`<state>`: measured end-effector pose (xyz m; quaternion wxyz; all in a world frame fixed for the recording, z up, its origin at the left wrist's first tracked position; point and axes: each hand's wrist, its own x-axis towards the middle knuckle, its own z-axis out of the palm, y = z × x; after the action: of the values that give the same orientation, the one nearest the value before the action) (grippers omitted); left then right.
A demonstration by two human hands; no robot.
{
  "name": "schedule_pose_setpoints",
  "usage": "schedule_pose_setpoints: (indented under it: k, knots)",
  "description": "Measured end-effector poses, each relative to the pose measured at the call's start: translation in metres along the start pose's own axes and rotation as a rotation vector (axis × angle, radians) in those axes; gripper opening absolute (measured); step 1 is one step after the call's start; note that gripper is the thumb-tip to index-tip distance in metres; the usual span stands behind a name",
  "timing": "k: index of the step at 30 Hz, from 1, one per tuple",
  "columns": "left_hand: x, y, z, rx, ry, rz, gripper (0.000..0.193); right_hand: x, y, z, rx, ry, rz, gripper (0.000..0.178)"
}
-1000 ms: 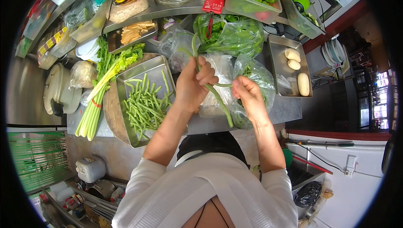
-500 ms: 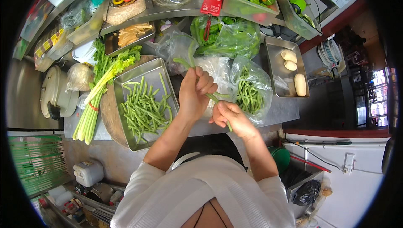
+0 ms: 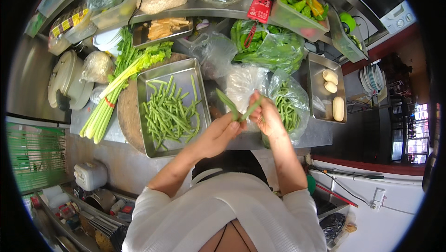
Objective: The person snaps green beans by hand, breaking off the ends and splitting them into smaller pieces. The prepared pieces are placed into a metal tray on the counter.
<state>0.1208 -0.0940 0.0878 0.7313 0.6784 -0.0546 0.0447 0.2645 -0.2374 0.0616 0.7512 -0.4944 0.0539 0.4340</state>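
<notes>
My left hand [image 3: 219,136] is closed on green beans [image 3: 226,100], with one length sticking up past the fingers. Close by on the right, my right hand [image 3: 267,117] pinches another bean length [image 3: 252,107] whose lower end meets the left fingertips. Whether the two lengths are joined there cannot be made out. Left of the hands, a steel tray [image 3: 203,95] holds a loose heap of short bean pieces [image 3: 169,110]. Just behind my right hand, an open clear plastic bag [image 3: 302,98] contains more green beans [image 3: 286,112].
Celery [image 3: 103,112] lies across a round wooden board [image 3: 127,117] at the left. Bagged green peppers [image 3: 274,50] sit behind the hands. A steel tray [image 3: 317,59] with peeled pale vegetables [image 3: 338,108] stands at the right. Above runs a shelf [image 3: 204,10] with tubs.
Both hands have moved down and shifted position, the left lower and the right slightly up. The bean stretched between them now shows as two lengths in a V. The view has shifted a little.
</notes>
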Motion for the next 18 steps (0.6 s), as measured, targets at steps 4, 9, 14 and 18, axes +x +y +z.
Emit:
schedule_pose_setpoints:
  k: [4, 9, 14, 18]
  knots:
    - [-0.016, 0.007, -0.035, 0.675, -0.147, 0.175, 0.032, -0.016, -0.007, 0.026, -0.307, -0.358, 0.391, 0.050]
    - [-0.036, 0.008, -0.056, 1.143, -0.247, 0.249, 0.049, 0.002, 0.024, 0.029, -0.402, -0.807, 0.416, 0.060]
    - [-0.054, -0.003, -0.075, 1.178, -0.124, 0.222, 0.063, -0.007, 0.052, 0.064, -0.474, -0.687, 0.463, 0.044]
    - [-0.073, -0.022, -0.070, 0.609, 0.302, -0.221, 0.053, -0.005, 0.087, 0.095, -1.045, -0.561, -0.418, 0.031]
